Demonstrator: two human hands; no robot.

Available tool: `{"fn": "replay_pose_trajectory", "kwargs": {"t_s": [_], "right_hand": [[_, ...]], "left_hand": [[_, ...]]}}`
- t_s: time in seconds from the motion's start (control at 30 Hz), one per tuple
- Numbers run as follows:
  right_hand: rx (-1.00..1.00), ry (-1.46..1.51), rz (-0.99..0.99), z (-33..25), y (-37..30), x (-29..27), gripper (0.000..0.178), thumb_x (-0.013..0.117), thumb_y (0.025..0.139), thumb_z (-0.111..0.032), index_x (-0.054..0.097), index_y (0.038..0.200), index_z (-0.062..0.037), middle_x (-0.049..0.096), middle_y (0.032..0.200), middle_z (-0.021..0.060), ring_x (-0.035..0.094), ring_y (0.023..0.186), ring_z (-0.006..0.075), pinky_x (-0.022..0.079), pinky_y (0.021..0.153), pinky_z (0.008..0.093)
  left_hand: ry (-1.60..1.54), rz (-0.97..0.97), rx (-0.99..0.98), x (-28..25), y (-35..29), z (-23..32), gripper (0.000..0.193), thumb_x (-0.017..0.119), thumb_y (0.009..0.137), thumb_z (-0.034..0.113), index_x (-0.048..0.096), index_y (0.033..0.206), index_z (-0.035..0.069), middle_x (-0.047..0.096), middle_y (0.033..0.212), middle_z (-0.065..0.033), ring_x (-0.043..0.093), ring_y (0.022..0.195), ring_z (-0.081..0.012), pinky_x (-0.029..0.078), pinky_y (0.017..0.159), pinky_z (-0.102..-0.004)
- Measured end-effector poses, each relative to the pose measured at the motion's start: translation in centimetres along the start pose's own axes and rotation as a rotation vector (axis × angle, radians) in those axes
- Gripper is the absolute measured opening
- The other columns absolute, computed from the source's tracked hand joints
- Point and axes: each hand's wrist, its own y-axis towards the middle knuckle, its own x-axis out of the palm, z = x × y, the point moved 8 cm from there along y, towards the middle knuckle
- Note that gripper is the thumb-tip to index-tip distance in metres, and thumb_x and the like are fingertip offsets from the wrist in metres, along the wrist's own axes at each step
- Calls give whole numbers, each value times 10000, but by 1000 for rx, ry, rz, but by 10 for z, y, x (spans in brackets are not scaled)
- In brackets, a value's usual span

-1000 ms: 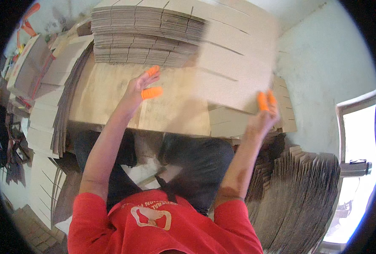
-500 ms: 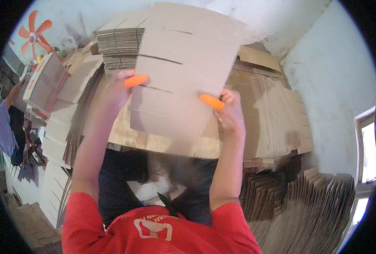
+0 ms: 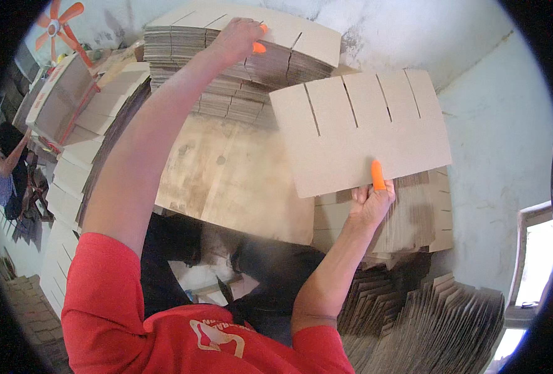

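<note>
My right hand [image 3: 373, 201] is closed on the near edge of a slotted cardboard sheet [image 3: 370, 140], its orange-covered thumb on top. The sheet is held up at the right, tilted, with several slits running in from its far edge. My left hand [image 3: 236, 42] reaches to the front edge of a tall stack of slotted cardboard sheets [image 3: 226, 81] at the back. Two orange finger covers show there, apart, one above the stack's top edge and one below it. The other left fingers are partly hidden.
A wooden board [image 3: 226, 181] lies before me. More cardboard sheets lie at the right [image 3: 407, 218], the left [image 3: 102, 118] and, standing on edge, the lower right [image 3: 438, 324]. An orange fan [image 3: 54, 28] and a box [image 3: 61, 96] are far left, near another person [image 3: 1, 177].
My left hand has let go of the cardboard sheet and moved up to the stack. My right hand has swung the sheet to the right and turned it, so its slits face away.
</note>
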Motion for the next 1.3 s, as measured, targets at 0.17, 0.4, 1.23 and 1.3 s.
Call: {"fn": "replay_pose_trajectory", "kwargs": {"t_s": [0.17,0.4,1.23,1.3], "right_hand": [[75,53,-64,1,-4,11,143,658,887,-93,566,780,-118,609,656,3,364,327,55,213,292,213],[82,32,-103,11,-11,20,125,617,875,-23,580,778,-94,584,623,1,370,327,62,246,292,216],[-315,-46,-208,-3,-38,40,148,547,851,67,599,769,-45,534,650,7,360,407,39,242,307,210],[-304,-44,-214,-2,-41,43,146,551,841,77,602,775,-43,529,653,3,371,417,39,254,315,212]], "left_hand": [[0,-38,-24,-4,10,-2,261,700,794,176,658,1029,70,636,1053,-89,596,1013,-272,486,858,-401],[-284,240,83,-5,12,-60,252,654,848,219,675,1060,84,668,1026,-84,603,1012,-274,509,826,-387],[436,76,262,-69,-94,83,297,632,764,113,640,1029,-21,531,1294,-145,558,911,-183,538,707,-284],[446,63,272,-71,-99,84,286,626,768,121,641,1018,-19,530,1297,-150,559,921,-190,538,715,-293]]}}
